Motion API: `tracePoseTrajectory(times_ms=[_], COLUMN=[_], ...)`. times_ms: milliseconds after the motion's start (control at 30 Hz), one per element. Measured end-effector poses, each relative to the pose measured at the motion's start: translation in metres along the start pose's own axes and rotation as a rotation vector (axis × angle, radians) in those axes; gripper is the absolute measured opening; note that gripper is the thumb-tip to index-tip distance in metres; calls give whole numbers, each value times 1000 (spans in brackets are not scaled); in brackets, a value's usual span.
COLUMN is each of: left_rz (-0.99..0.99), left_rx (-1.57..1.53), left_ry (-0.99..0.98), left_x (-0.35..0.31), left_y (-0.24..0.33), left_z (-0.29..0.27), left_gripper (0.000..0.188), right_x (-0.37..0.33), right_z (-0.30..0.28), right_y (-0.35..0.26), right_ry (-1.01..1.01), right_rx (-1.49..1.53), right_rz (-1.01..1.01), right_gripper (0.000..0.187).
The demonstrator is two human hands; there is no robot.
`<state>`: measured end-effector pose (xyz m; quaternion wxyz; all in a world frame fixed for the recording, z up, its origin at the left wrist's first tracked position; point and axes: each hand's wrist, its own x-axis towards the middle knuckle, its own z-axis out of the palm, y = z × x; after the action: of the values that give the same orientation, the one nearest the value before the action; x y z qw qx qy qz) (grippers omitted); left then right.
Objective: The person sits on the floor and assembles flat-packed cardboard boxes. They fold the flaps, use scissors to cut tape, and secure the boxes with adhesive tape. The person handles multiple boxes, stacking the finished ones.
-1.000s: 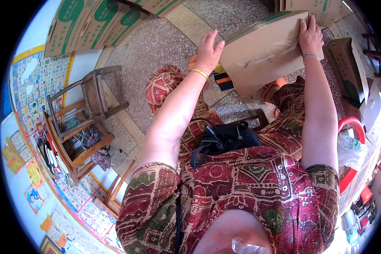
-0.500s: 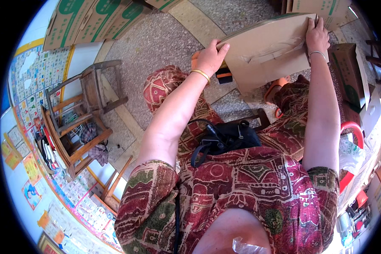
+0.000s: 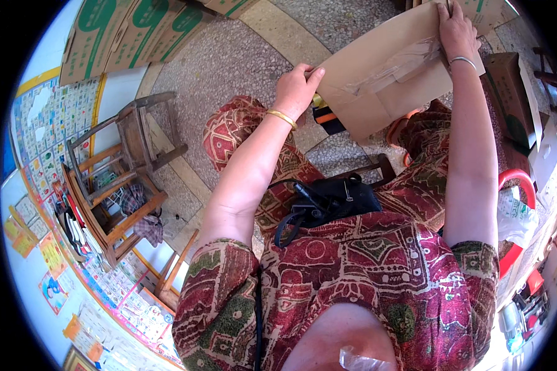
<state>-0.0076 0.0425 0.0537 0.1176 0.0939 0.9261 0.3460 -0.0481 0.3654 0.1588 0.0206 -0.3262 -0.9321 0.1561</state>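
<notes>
Where both hands grip — flat brown cardboard box [image 3: 384, 77].

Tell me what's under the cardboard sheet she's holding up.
Below the cardboard sheet a black-and-orange object pokes out beside the left hand, above speckled floor. The rest is hidden by the sheet.

Both arms reach forward, the left hand [image 3: 296, 89] and right hand [image 3: 457, 29] closed in pinching grips.

home workroom: terrazzo floor [image 3: 229, 62], wooden chairs [image 3: 124, 167], wall posters [image 3: 49, 130], stacked flat cartons [image 3: 136, 31].
</notes>
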Motion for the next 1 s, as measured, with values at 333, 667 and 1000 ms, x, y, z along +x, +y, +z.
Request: tracePoseTrajectory(times_ms=[333, 667, 1000], left_rz=[16, 120, 40], left_rx=[150, -296, -453], left_ry=[-36, 53, 90], left_x=[4, 34, 56], left_y=[31, 13, -6], left_z=[-7, 1, 8], left_gripper=[60, 109, 119], right_x=[54, 60, -77], right_z=[82, 95, 133], right_y=[70, 68, -39], right_ry=[319, 477, 133], right_rx=[56, 155, -32], right_rz=[11, -60, -882], right_gripper=[62, 65, 62])
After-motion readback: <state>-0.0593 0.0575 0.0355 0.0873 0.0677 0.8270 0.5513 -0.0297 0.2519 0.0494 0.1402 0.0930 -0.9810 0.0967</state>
